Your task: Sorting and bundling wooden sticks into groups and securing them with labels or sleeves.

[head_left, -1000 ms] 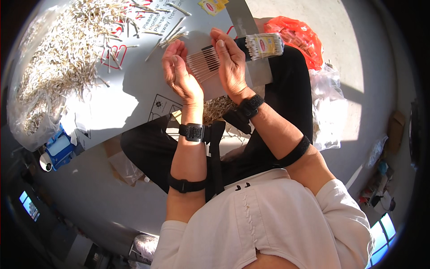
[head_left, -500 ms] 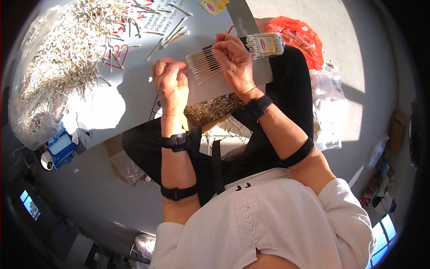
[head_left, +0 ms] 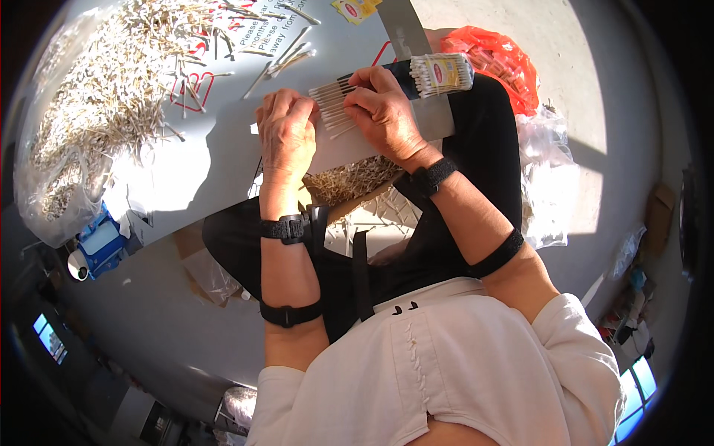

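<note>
A row of cotton swabs (head_left: 337, 110) lies side by side on the table near its front edge. My left hand (head_left: 288, 134) is closed at the row's left ends, and its fingertips are hidden behind the knuckles. From the right, my right hand (head_left: 387, 117) reaches over the row, thumb and forefinger pinched on the swabs and covering their right ends. A clear pack of cotton swabs (head_left: 444, 74) with a yellow label stands just beyond my right hand, on a dark surface.
A big clear bag (head_left: 37, 189) spills a heap of swabs (head_left: 111, 89) over the table's left. Several loose swabs (head_left: 290, 59) and yellow labels (head_left: 357, 9) lie farther back. Below the table edge is a box of swabs (head_left: 349, 182). A red bag (head_left: 494, 63) sits at right.
My left hand has moved slightly up and right against the swab ends. My right hand has shifted down and left, its fingers now covering more of the row.
</note>
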A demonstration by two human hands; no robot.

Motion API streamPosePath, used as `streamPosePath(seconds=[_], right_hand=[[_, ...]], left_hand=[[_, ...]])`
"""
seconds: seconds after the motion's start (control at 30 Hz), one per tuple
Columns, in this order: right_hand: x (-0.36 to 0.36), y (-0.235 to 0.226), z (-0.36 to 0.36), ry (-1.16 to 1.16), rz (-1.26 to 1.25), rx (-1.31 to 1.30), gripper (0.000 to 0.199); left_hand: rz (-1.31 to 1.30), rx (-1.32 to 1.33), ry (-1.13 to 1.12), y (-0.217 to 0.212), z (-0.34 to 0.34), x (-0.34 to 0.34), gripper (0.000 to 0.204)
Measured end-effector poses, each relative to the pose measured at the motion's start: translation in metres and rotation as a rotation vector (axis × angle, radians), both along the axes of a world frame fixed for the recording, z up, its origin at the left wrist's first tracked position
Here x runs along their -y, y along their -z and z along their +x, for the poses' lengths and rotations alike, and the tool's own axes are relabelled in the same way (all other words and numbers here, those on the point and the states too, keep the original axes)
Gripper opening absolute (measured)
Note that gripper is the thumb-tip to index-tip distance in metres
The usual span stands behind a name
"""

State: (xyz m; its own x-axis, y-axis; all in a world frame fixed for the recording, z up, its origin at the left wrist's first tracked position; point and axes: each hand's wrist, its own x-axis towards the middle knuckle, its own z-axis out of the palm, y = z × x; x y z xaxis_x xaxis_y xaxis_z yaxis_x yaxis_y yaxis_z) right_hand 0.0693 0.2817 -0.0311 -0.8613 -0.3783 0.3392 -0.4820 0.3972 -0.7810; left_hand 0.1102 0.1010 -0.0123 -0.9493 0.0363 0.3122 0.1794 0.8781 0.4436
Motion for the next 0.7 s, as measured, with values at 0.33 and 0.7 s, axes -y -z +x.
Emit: streamPosePath(seconds=[0.33, 0.7], right_hand=[[0.001, 0.000, 0.001, 0.022, -0.083, 0.011, 0.014], [-0.001, -0.003, -0.008, 0.179, -0.691, 0.393, 0.014]], left_hand=[[0.157, 0.072, 0.029, -0.022, 0.023, 0.022, 0.014], [0.243, 0.136, 0.043, -0.030, 0.039, -0.010, 0.041]])
